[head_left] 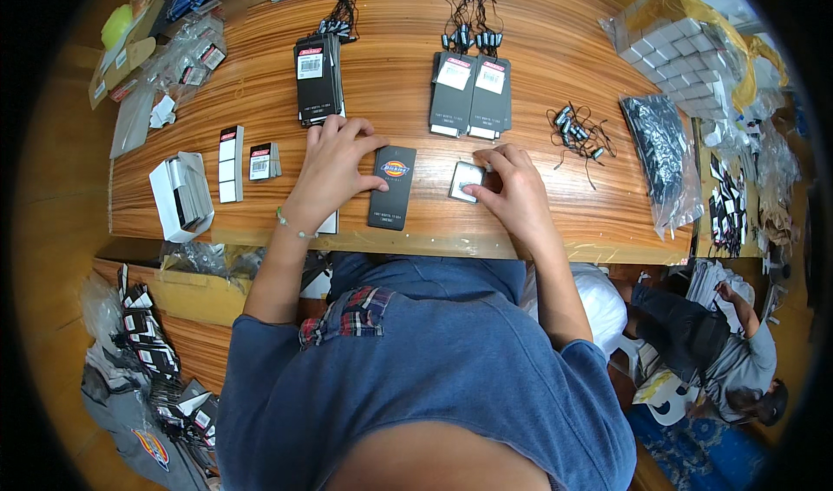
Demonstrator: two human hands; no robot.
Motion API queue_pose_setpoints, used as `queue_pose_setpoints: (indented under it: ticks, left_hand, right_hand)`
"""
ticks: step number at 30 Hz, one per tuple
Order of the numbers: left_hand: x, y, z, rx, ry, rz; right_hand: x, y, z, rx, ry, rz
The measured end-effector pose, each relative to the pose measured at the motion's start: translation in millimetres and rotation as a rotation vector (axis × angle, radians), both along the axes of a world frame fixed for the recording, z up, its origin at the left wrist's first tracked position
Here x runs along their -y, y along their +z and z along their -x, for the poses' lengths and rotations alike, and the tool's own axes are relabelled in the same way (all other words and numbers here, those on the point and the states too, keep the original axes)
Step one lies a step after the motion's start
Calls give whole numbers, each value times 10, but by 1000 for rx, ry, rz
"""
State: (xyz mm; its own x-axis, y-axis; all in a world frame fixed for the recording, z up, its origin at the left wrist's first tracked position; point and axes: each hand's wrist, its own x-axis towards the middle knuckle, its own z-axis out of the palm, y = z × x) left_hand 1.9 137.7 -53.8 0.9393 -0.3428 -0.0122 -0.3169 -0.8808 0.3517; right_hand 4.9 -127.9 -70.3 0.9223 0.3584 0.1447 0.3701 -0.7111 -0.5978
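Observation:
A dark grey hang tag [392,205] with an oval orange-and-blue emblem lies flat on the table in front of me. My left hand [334,163] rests at its left side, fingers spread; the thumb touches the tag's edge. Its fingertips reach the foot of a stack of tags [321,88] with black strings. To the right, my right hand [518,189] has thumb and fingers around the edge of a small pale card [466,179], possibly a thin pile. Beyond it, two strung stacks of tags [449,101] lie side by side, with white stickers on top.
Loose black strings [577,135] lie right of my right hand. A plastic bag of black strings [661,161] and a box of small white pieces [681,49] sit farther right. At left are a white card box [180,198] and sticker piles [230,166]. Another person [737,361] is at lower right.

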Motion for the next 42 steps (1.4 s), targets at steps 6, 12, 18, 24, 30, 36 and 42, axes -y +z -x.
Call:
queue_pose_setpoints:
  ticks: [6, 12, 18, 24, 30, 36, 42]
  left_hand:
    - [-16, -30, 46, 86, -16, 41]
    - [-14, 53, 108, 186, -31, 65]
    - [110, 90, 225, -499, 241, 1013]
    - [557, -21, 369, -484, 193, 1201]
    - [698, -22, 329, -339, 221, 1223]
    - [797, 25, 301, -414, 208, 1264]
    - [817, -3, 317, -399, 171, 1258]
  right_hand:
    - [12, -50, 19, 8, -14, 9]
    - [-6, -126, 25, -189, -96, -271]
    - [-189, 160, 269, -425, -6, -685]
    - [-279, 112, 352, -58, -80, -549]
    - [807, -99, -161, 144, -533, -399]
    - [1295, -182, -618, 208, -525, 36]
    - [1349, -209, -721, 130, -480, 167]
